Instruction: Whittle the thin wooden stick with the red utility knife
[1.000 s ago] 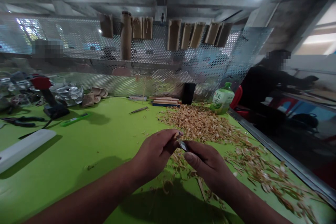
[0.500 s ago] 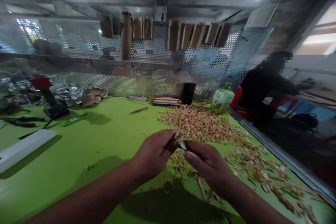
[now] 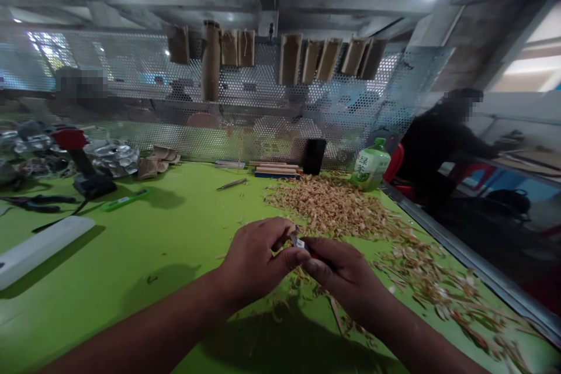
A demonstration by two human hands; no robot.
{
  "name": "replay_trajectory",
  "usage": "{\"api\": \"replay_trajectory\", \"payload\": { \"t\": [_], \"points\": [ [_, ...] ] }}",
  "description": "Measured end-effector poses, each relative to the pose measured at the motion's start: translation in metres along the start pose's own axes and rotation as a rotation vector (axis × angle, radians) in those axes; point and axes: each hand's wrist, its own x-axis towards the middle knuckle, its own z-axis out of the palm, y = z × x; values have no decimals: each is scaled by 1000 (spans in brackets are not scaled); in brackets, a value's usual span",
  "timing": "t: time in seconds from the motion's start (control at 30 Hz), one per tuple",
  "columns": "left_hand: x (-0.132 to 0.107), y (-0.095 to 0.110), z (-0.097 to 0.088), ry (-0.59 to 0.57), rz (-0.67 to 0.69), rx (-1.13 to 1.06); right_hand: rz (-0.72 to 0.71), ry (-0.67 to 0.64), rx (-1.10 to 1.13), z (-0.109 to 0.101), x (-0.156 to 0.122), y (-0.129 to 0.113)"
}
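Note:
Above the green tabletop my two hands meet in the middle of the head view. My right hand [image 3: 339, 263] is closed around a knife whose short bright blade [image 3: 298, 242] points up and left; a bit of red shows at its handle. My left hand [image 3: 258, 251] is closed, its thumb pressed forward by the blade and close to the right thumb. Between its fingers a small pale piece of wood [image 3: 293, 230] shows in part; the rest is hidden. Beyond and below the hands lies a heap of curled wood shavings [image 3: 337, 201].
A green-capped bottle [image 3: 371, 165], a black phone [image 3: 314, 156] and wooden strips [image 3: 277, 170] stand along the back. At left are a cordless drill [image 3: 81, 160], pliers [image 3: 39, 203], a green cutter [image 3: 128, 199] and a white bar [image 3: 44, 251]. A person sits at right.
The left thumb has moved forward to the knife, close to the right thumb. The blade has turned a little and shifted slightly left. Both hands stay in nearly the same place.

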Motion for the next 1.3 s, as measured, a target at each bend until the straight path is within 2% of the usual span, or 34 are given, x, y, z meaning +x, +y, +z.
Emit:
{"api": "replay_trajectory", "payload": {
  "t": [0.47,1.17,1.23,1.3],
  "points": [
    [-1,1,0,37,-10,79,-24,113,-166,3,0,-1],
    [-1,1,5,-7,-108,19,-91,284,-373,12,-1,3],
    [-1,0,5,5,-152,-14,-85,329,-372,9,-1,4],
    [0,0,2,21,-216,-46,-36,431,-373,2,-1,5]
  ]
}}
